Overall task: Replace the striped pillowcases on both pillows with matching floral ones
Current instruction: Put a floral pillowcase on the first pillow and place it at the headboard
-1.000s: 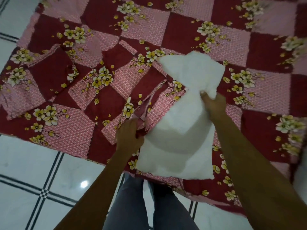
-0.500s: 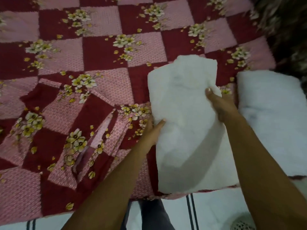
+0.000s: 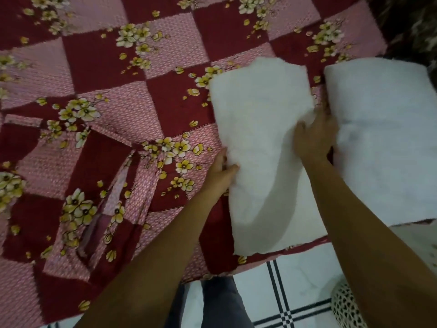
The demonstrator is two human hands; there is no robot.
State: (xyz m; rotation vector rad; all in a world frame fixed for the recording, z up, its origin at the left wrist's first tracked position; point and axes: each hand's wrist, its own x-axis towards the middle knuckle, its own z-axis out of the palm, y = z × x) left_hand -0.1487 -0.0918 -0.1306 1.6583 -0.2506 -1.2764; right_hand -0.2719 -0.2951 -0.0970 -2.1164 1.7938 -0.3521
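Stripping judged complete, fitting outstanding: held pillow (image 3: pixel 260 143), edge gripped by left hand (image 3: pixel 221 172) with right hand (image 3: pixel 313 137) flat on it, and second pillow (image 3: pixel 387 143) lie bare near unfitted floral pillowcase (image 3: pixel 111 185) on bed (image 3: pixel 189 43).

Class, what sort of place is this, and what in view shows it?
Probably a bedroom: a floral bedsheet, two bare white pillows on it, and a tiled floor at its edge.
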